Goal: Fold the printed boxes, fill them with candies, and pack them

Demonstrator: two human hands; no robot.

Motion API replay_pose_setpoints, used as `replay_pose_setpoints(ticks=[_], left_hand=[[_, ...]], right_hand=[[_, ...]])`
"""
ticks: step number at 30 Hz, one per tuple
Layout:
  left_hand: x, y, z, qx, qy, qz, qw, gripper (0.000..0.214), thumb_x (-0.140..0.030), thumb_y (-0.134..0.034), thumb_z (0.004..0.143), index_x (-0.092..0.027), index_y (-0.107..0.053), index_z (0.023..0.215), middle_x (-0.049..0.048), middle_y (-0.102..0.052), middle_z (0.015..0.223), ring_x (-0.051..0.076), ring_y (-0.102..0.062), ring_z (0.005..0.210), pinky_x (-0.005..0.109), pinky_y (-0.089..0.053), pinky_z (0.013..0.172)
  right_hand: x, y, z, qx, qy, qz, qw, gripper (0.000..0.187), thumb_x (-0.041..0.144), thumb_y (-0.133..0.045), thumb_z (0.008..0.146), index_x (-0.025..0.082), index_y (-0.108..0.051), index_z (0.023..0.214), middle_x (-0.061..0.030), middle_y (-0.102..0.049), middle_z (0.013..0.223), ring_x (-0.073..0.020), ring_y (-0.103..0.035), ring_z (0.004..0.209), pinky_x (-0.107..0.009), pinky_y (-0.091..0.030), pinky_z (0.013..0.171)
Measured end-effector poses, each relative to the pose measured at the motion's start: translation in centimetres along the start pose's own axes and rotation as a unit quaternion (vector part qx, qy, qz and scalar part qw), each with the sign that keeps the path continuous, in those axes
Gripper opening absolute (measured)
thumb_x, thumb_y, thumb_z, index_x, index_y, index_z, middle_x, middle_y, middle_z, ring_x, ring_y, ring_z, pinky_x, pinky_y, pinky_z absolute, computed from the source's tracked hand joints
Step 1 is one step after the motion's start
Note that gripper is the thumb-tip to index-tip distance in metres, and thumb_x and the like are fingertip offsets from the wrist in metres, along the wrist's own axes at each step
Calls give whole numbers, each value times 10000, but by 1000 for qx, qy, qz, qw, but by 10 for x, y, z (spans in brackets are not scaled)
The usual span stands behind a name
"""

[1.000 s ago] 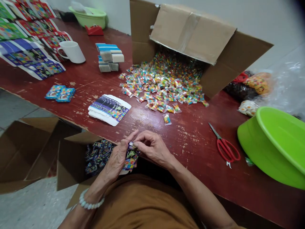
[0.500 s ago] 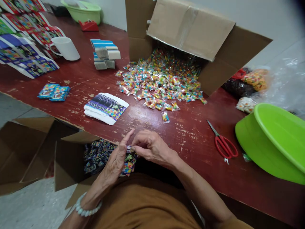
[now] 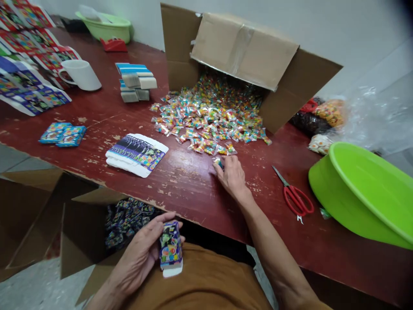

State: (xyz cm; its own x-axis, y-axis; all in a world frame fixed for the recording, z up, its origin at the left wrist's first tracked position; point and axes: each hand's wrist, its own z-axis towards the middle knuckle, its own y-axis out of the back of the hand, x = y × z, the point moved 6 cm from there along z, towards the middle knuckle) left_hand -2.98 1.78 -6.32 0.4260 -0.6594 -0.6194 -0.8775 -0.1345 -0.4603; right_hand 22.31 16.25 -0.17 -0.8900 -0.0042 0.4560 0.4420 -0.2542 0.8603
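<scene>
The left hand point(image 3: 143, 249) grips a near box point(image 3: 171, 243); the right hand point(image 3: 232, 175) touches a candy packet point(image 3: 217, 161), pinch unclear; shallow hold could drop it.

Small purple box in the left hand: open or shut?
The box is open at its near end: the white flap sticks out, untucked. Whether it holds anything, I cannot tell.

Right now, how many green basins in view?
2. The bright basin is at the right, beyond the scissors; the paler basin is at the far left of the table. More could be hidden behind the big carton.
</scene>
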Motion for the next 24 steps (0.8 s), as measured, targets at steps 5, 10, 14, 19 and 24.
replay_pose_setpoints(ticks=[5,10,14,19,24], left_hand=[[-20,52,-9,-37,-75,223,971,558,-426,-871,680,-266,-736,1197,53,-766,1050,249,-708,956,290,-579,822],[-27,74,-14,86,-1,461,883,372,-463,-840,653,-254,-821,960,56,-772,975,307,-684,984,328,-552,851],[-26,62,-16,78,24,359,930,473,-494,-789,684,-256,-730,1088,45,-749,1003,266,-666,963,300,-532,810],[-29,14,-14,111,-22,263,958,416,-376,-714,763,-206,-590,1122,37,-702,874,201,-646,784,284,-514,711],[-32,-8,-13,97,-88,254,958,397,-213,-568,759,-220,-577,1155,10,-655,796,174,-585,649,270,-519,582]], right_hand=[[-19,-9,9,39,-47,25,998,197,357,-661,879,181,-664,969,-115,-631,1032,-278,-569,979,-391,-446,848],[36,-18,-39,189,5,383,904,124,290,-598,900,199,-652,963,-11,-652,854,-162,-584,767,-286,-471,728],[90,-20,-93,333,72,458,821,201,259,-522,962,215,-673,1087,-31,-641,954,-133,-595,789,-271,-498,731],[107,-16,-101,239,164,375,881,225,167,-551,914,194,-654,1112,-38,-620,923,-162,-589,886,-320,-484,842],[104,-24,-91,252,99,431,861,169,194,-649,828,186,-630,997,16,-645,768,-125,-586,674,-267,-491,675]])
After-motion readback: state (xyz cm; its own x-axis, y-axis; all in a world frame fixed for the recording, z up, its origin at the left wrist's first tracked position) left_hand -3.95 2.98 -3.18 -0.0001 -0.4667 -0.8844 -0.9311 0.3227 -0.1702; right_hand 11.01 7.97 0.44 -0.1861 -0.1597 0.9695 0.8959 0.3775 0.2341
